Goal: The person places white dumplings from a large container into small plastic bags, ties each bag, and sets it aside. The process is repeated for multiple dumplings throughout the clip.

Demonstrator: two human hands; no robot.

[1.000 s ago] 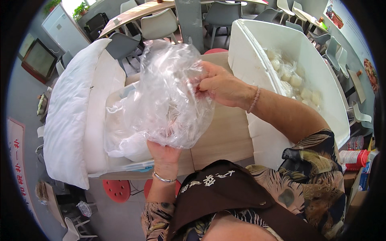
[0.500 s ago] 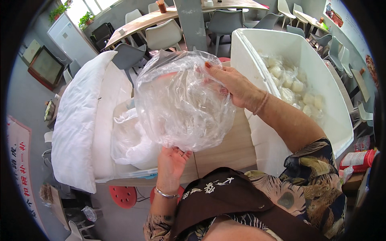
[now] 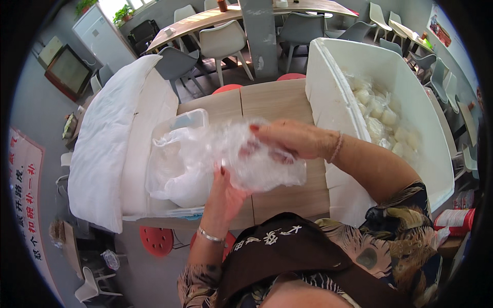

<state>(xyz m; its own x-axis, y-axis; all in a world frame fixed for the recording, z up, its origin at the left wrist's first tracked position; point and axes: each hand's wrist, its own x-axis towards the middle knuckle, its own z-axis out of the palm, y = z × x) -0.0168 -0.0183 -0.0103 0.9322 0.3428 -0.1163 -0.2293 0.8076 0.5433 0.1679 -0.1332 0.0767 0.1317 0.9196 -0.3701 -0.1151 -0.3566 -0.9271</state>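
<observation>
Above the wooden tabletop, both hands hold crumpled clear plastic; pulling too hard could tear it.

Grey wall, bright window, grey pillar, pale chair, red stool.

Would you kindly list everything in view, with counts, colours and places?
Plastic bag: one, clear, between hands.
Plastic tub: one, translucent, tabletop left.
Bagging: count unclear, white, in tub.
Quilt: one, white, left of tub.
Foam box: one, white, right.
Bagged rounds: many, off-white, in foam box.
Table: one, light wood, centre.
Stools: four visible, red, around table.
Chairs: many, grey and white, around room.
Pillar: one, grey, behind table.
Cabinet: one, white, back left.
Plants: two, green, near window.
Banner: one, white, left wall.
Apron: one, brown, person's chest.
Left hand: one, bag's near side.
Right hand: one, bag's right.
</observation>
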